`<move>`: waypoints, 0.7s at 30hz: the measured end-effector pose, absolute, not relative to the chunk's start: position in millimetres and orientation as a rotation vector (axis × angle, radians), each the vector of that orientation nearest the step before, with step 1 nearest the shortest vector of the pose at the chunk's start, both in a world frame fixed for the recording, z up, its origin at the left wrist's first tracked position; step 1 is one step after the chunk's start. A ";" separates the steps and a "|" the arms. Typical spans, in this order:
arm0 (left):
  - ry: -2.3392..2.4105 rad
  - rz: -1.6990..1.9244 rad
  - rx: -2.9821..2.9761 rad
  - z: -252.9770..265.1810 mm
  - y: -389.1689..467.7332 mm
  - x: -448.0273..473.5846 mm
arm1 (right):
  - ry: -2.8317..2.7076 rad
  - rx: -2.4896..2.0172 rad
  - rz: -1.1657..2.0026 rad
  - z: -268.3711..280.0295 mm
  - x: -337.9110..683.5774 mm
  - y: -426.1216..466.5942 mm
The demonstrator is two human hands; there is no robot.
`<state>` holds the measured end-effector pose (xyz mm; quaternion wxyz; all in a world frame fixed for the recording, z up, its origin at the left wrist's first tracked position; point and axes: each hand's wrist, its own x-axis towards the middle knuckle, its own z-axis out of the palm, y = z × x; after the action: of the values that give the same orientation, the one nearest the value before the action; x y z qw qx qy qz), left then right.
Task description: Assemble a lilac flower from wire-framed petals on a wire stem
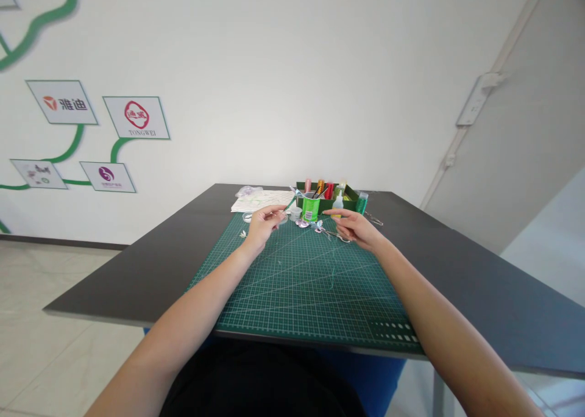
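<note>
My left hand (265,225) is closed in a pinch on a thin green stem (289,203), which slants up to the right. Pale pieces show near the stem's upper end, too small to make out. To the right, my right hand (354,227) has its thumb and index finger pressed together on a fine green thread (333,270) that trails down over the cutting mat (292,283). Scissors (340,236) lie beside this hand. Between the hands stands a bright green tub (311,208) with tools in it, and small shiny pieces (302,223) lie before it.
A dark green box (351,196) with several coloured spools stands at the back, a small glue bottle (338,203) in front. White paper sheets (265,199) lie back left under a plastic bag (248,191). The black table (150,270) meets the wall behind.
</note>
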<state>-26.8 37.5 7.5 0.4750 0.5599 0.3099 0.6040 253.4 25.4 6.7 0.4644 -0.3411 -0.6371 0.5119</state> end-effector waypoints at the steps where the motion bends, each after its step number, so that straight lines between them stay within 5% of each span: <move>1: 0.763 1.478 1.364 7.6 37.8 -27.1 | -1.527 -0.874 1.225 6.5 255.3 27.7; 21: 0.783 1.484 1.340 6.2 41.7 -31.9 | -1.370 -1.080 0.926 -4.2 301.1 49.5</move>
<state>-31.9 41.7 6.2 0.4770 0.5486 0.3204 0.6073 301.1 49.5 -4.2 0.5507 -0.4564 -0.5790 0.3914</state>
